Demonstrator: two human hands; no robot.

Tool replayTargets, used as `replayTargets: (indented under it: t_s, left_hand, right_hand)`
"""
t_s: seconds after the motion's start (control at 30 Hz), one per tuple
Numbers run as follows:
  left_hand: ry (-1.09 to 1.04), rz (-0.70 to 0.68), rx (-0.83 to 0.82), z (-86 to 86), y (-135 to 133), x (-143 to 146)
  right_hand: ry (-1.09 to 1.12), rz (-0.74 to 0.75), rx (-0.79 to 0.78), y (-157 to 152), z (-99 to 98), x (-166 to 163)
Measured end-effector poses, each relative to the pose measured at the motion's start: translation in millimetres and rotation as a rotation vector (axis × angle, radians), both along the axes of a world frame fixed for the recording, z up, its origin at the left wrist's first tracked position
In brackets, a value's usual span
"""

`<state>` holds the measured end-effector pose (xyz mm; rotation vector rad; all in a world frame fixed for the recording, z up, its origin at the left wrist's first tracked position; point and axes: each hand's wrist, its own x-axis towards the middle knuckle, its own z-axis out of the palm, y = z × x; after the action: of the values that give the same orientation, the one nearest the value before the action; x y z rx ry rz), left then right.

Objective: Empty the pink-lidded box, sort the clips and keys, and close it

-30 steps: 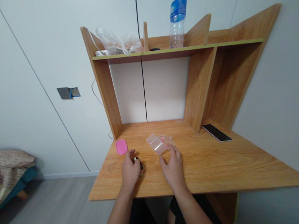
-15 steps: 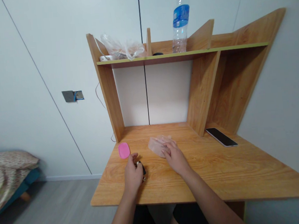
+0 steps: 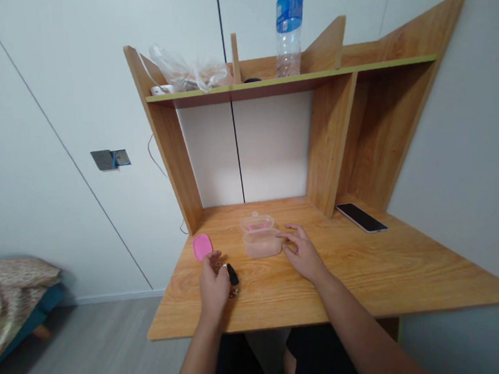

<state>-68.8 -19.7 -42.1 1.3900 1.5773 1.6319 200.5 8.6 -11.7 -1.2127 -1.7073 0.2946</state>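
A small clear plastic box (image 3: 260, 239) with a pink tint stands upright in the middle of the wooden desk (image 3: 371, 275), its lid up behind it. My right hand (image 3: 302, 253) rests just to its right, fingers spread, fingertips at the box's side. My left hand (image 3: 213, 285) lies near the desk's front edge, fingers curled round a small black object (image 3: 232, 275) with a bit of metal. A flat pink oval piece (image 3: 202, 246) lies on the desk beyond my left hand.
A dark phone (image 3: 361, 217) lies at the desk's right rear. On the upper shelf (image 3: 292, 78) stand a water bottle (image 3: 287, 28) and a crumpled clear bag (image 3: 189, 73). A wall socket (image 3: 109, 159) and a bed (image 3: 10, 295) are at left.
The clear box has gone from lying tilted under my right hand to standing upright with its lid up. My right hand has drawn off to its right. The left hand has stayed put.
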Motion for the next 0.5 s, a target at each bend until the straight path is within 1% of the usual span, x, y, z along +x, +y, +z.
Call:
replayTargets:
  t_s: [0.17, 0.37, 0.5]
  left_hand:
    - [-0.112, -0.011, 0.035, -1.7, 1.0, -1.6]
    - [-0.12, -0.005, 0.029, 2.1, -0.9, -1.6]
    - [-0.103, 0.034, 0.035, 3.5, -2.9, -1.3]
  right_hand:
    - [0.04, -0.018, 0.034, -3.6, 2.4, 3.2]
    - [0.021, -0.018, 0.008, -0.3, -2.9, 4.2]
    - [-0.003, -0.02, 0.025, -0.6, -3.4, 3.4]
